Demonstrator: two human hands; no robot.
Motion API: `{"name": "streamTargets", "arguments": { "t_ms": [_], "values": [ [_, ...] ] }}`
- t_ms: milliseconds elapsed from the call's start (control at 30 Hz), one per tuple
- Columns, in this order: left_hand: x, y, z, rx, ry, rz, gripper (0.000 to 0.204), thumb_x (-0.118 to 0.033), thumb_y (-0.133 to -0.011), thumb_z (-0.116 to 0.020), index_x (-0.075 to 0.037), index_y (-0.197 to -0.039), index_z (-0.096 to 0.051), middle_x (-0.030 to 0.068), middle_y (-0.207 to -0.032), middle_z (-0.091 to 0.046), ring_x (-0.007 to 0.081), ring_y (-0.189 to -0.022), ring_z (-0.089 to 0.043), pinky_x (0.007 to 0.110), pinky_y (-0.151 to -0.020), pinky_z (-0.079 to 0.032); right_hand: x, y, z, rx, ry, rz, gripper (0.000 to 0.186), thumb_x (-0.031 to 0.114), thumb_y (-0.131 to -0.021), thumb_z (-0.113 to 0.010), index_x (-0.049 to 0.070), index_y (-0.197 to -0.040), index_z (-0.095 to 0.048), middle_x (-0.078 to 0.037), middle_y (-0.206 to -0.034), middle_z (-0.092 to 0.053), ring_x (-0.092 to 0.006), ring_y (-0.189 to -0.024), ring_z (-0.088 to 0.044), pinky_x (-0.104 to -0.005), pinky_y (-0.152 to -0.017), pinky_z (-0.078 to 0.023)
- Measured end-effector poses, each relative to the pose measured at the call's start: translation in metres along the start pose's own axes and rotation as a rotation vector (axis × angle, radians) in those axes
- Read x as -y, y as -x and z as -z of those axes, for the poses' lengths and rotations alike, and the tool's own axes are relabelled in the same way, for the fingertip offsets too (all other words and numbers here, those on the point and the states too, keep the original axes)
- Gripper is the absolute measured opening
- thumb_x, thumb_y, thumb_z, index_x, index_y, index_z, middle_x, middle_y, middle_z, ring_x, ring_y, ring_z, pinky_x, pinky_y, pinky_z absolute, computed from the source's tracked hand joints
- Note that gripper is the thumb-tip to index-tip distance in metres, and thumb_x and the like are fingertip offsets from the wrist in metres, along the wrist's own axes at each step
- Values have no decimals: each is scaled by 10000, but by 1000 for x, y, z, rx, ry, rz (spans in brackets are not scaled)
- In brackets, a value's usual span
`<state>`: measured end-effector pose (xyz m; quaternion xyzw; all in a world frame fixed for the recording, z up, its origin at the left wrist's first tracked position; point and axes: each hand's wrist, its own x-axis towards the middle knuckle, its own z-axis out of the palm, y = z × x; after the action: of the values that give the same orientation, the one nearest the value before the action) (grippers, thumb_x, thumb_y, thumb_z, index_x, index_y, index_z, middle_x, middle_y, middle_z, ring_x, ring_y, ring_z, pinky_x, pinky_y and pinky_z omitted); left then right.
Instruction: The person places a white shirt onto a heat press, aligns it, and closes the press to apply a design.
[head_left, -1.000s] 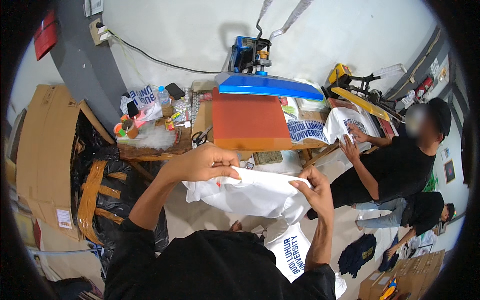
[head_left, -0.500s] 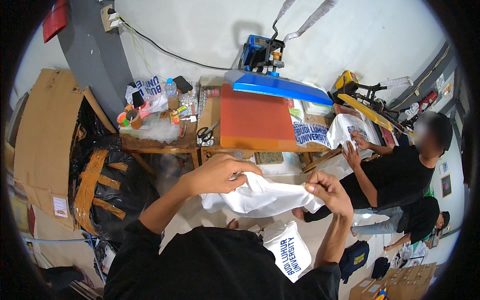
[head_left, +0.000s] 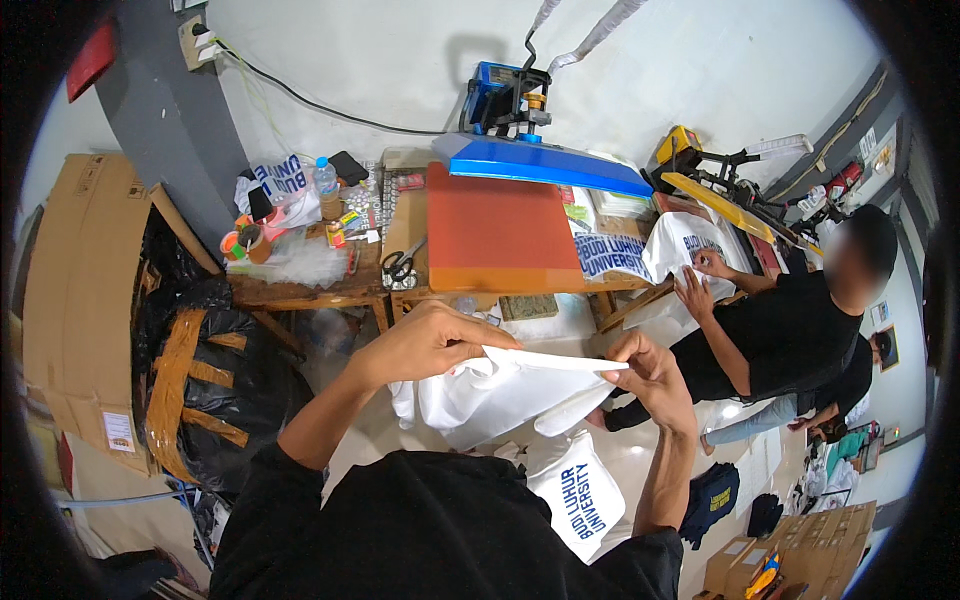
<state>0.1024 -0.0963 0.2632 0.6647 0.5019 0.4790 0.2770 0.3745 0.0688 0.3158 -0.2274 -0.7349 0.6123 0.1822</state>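
Note:
A plain white shirt hangs in loose folds in front of my chest. My left hand pinches one end of its edge, and my right hand pinches the other end. Between them the edge runs nearly straight, as a narrow folded band. Beyond my hands lies the flat orange-red pad of a heat press, with nothing on it. The blue upper plate is raised behind the pad. Below the held cloth, a white shirt with blue print lies low down, partly covered by my body.
To the right a co-worker handles a white printed cloth at a yellow press. Scissors, a bottle and small jars stand left of the pad. A large carton and a taped black bag fill the left side.
The bunched edge between my hands is now drawn out into a straighter band, and the cloth hangs lower. My view has shifted slightly. A second person at the far right has moved.

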Motion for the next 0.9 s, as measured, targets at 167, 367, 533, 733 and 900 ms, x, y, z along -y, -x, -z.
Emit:
{"name": "streamTargets", "arguments": {
  "t_ms": [167,367,533,733,900],
  "values": [
    [-12,3,1,-70,165,247,220,25,-886,-523,14,-1073,-639,94,-918,-670,118,-839,-599,279,-746,-476,5,-3,-8,-121,9,-179,196,66,-847,-735,25,-743,-573,7,-694,-566,-65,-667,-501,-241,-633,-410],
    [-13,5,1,-11,74,119,140,7,-867,-569,20,-991,-634,76,-906,-679,126,-816,-612,285,-745,-480,-14,-8,-5,-98,17,-44,275,199,-912,-686,50,-722,-554,57,-659,-489,-28,-596,-373,-207,-506,-310],
    [-3,9,3,-26,181,240,226,1,-832,-618,9,-1042,-701,97,-965,-725,133,-857,-653,288,-787,-502,-6,-6,-1,118,14,-81,154,147,-933,-648,26,-866,-580,10,-813,-589,-40,-687,-470,-208,-606,-378],
    [3,-3,-8,88,238,114,237,-37,-825,-646,11,-1047,-715,96,-917,-733,118,-798,-645,269,-723,-499,-12,-6,10,298,225,-13,211,148,-915,-665,10,-1068,-621,-21,-864,-619,-100,-777,-558,-268,-715,-449],
    [-9,-19,-9,289,177,401,218,-82,-831,-688,25,-1018,-722,81,-899,-725,106,-737,-637,271,-673,-500,-1,-24,-52,291,301,161,236,155,-907,-673,-15,-1065,-630,-37,-867,-644,-115,-771,-561,-290,-723,-451]
  ]
}}
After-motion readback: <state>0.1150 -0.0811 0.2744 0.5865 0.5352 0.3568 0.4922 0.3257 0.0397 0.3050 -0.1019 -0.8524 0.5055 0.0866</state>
